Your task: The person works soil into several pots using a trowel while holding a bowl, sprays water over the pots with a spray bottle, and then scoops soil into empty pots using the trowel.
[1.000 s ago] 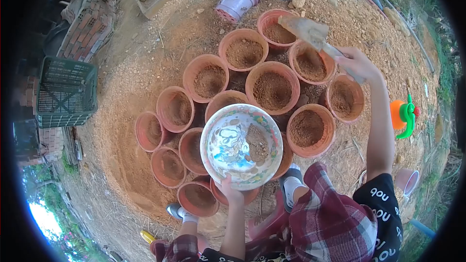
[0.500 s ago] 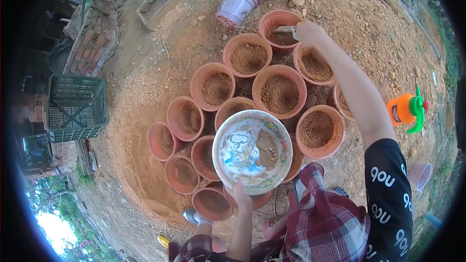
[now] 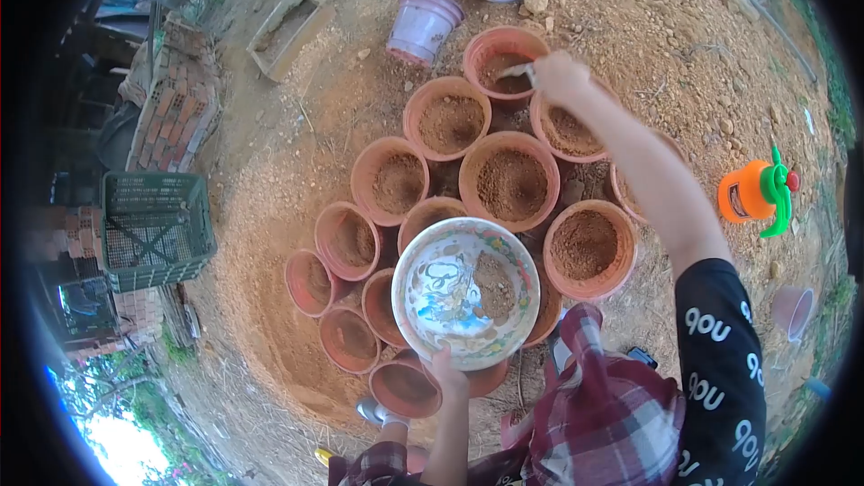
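Note:
My left hand (image 3: pixel 447 373) grips the near rim of a white bowl (image 3: pixel 432 328) with a floral edge, thumb over the rim. Some brown soil (image 3: pixel 493 286) lies in the bowl's right half. Far out, my right hand (image 3: pixel 562 78) is closed round a small pale scoop (image 3: pixel 517 71), whose exact kind is hard to make out. The scoop's end dips inside the farthest terracotta-coloured pot (image 3: pixel 490 40), which has soil in it. Close by that hand stands another soil-filled pot (image 3: pixel 571 133), partly covered by my forearm. The bowl hides parts of several pots beneath it.
Several more pots with soil, such as a large one (image 3: pixel 509 182), stand packed together. Two purple pots (image 3: pixel 423 25) lie beyond them. An orange spray bottle (image 3: pixel 745 193) stands at right, a green crate (image 3: pixel 157 232) at left, near stacked bricks (image 3: pixel 175 112).
The view has shifted slightly, so the pots sit a little lower. My right hand has moved a little within the same far pot, still holding the scoop. The bowl stays in my left hand.

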The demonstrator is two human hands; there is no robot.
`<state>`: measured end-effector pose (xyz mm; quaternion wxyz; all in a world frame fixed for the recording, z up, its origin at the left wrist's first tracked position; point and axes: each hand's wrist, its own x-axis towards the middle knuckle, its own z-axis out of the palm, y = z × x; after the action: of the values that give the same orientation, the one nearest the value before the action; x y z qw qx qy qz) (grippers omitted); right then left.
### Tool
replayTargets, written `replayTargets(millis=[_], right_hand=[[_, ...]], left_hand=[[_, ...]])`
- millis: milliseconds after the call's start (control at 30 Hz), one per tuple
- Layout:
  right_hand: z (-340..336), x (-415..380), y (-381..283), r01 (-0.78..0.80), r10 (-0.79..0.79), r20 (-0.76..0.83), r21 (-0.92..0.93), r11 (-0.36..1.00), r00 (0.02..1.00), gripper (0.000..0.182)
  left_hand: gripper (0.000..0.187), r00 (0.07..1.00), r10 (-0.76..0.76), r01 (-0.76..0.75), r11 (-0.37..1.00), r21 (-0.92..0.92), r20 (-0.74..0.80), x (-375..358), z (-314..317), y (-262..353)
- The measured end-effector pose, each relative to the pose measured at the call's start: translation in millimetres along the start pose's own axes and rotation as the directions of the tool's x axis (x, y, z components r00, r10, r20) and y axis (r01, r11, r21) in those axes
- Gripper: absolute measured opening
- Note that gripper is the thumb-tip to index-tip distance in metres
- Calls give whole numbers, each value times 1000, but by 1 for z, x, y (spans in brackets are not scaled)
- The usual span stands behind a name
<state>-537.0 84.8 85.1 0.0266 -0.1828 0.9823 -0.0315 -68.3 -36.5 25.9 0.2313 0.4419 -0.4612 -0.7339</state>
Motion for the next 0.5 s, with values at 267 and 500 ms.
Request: replayTargets(millis=[267, 500], right_hand=[[-41, -26, -7, 59, -60, 14, 69, 996, 998, 26], [4, 13, -6, 72, -72, -3, 27, 997, 997, 22]], left_hand=[[63, 999, 49, -48, 998, 28, -22, 5, 0, -3], [60, 997, 71, -71, 997, 7, 2, 8, 2, -4]])
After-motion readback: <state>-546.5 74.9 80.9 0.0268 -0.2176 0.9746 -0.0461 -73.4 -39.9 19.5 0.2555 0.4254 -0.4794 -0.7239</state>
